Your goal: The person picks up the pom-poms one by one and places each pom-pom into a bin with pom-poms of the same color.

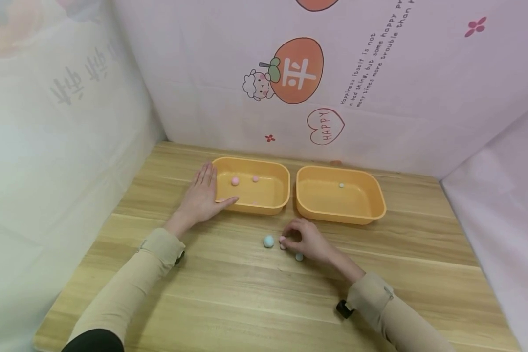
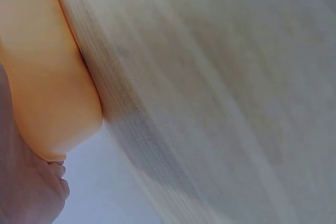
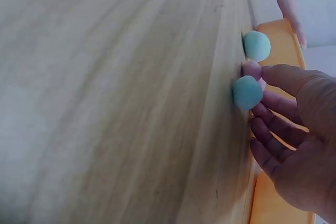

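In the head view my right hand (image 1: pixel 310 240) has its thumb and index finger at a small pink pom-pom (image 1: pixel 282 239), pinching it close over the table. A second pink pom-pom (image 3: pixel 251 70) lies right beside it in the right wrist view. Light blue pom-poms flank them: a larger one (image 1: pixel 269 241) to the left and another (image 1: pixel 299 256) under the right hand. My left hand (image 1: pixel 200 198) rests on the left end of the left orange tray (image 1: pixel 289 188), fingers straight and thumb spread along the front rim. Several pink pom-poms (image 1: pixel 235 181) lie inside this tray.
A second orange tray (image 1: pixel 384 203) stands to the right with one pale green pom-pom (image 1: pixel 341 185) in it. Both trays sit near the back of the wooden table (image 1: pixel 229 293). Printed white cloth (image 1: pixel 211 73) hangs behind and at both sides.
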`<control>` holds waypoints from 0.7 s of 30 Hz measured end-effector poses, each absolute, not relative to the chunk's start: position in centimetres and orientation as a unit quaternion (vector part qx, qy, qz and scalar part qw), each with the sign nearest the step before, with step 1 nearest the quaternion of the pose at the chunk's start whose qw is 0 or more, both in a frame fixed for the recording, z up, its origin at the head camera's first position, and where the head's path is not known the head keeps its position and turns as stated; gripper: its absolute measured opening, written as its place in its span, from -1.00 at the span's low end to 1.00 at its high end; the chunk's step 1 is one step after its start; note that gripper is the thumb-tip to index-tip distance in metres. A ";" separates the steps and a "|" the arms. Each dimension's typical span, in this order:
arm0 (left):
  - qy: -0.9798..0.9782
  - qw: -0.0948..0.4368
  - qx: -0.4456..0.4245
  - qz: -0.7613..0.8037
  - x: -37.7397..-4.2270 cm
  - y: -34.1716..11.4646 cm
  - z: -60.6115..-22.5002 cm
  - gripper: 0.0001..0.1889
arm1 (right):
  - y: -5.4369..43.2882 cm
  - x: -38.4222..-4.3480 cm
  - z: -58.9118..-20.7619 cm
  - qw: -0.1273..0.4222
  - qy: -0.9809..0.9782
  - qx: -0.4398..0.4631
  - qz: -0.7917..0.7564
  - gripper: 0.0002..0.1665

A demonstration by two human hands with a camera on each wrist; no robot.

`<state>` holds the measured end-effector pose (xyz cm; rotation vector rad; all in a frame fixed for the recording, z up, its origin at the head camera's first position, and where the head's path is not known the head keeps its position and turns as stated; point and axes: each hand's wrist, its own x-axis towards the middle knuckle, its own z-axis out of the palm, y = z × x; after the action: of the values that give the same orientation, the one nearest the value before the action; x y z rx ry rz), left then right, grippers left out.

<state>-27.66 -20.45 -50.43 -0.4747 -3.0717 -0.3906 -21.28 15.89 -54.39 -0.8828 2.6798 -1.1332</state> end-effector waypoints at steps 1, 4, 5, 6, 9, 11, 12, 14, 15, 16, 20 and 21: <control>-0.981 0.005 -0.152 -0.124 -27.7 -20.5 -50.5 0.33 | 15.9 -21.3 -54.3 0.055 0.879 -0.289 -0.374 -0.82; -0.980 0.005 -0.152 -0.125 -27.7 -20.5 -50.6 0.33 | 15.6 -21.0 -53.5 0.067 0.877 -0.288 -0.379 -0.85; -0.980 0.005 -0.153 -0.125 -27.7 -20.5 -50.6 0.32 | 15.5 -20.8 -53.1 0.070 0.876 -0.284 -0.383 -0.87; -0.980 0.006 -0.152 -0.125 -27.7 -20.5 -50.6 0.32 | 15.4 -20.7 -52.9 0.073 0.877 -0.278 -0.384 -0.89; -0.980 0.004 -0.152 -0.125 -27.7 -20.5 -50.6 0.32 | 15.3 -20.2 -52.6 0.063 0.876 -0.275 -0.391 -0.93; -0.980 0.001 -0.151 -0.126 -27.6 -20.4 -50.5 0.32 | 15.4 -20.2 -53.1 0.034 0.868 -0.288 -0.402 -0.91; -0.980 0.000 -0.151 -0.127 -27.6 -20.4 -50.5 0.32 | 15.5 -20.3 -53.4 0.020 0.864 -0.292 -0.409 -0.91; -0.980 -0.003 -0.150 -0.131 -27.6 -20.4 -50.4 0.33 | 15.7 -20.4 -54.1 -0.015 0.853 -0.309 -0.419 -0.90; -0.980 -0.003 -0.149 -0.132 -27.6 -20.4 -50.5 0.33 | 15.7 -20.4 -54.2 -0.028 0.850 -0.311 -0.424 -0.90; -0.980 -0.003 -0.149 -0.134 -27.6 -20.4 -50.5 0.33 | 15.7 -20.4 -54.2 -0.036 0.849 -0.311 -0.426 -0.90; -0.980 0.001 -0.150 -0.134 -27.6 -20.5 -50.6 0.33 | 15.4 -20.0 -53.0 -0.049 0.856 -0.299 -0.419 -0.92; -0.980 0.002 -0.150 -0.134 -27.6 -20.5 -50.7 0.32 | 15.3 -20.0 -52.7 -0.048 0.859 -0.295 -0.416 -0.92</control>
<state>-27.63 -20.49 -50.65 -0.4715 -3.0739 -0.4210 -19.97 15.31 -52.75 -0.9549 2.7848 -1.3489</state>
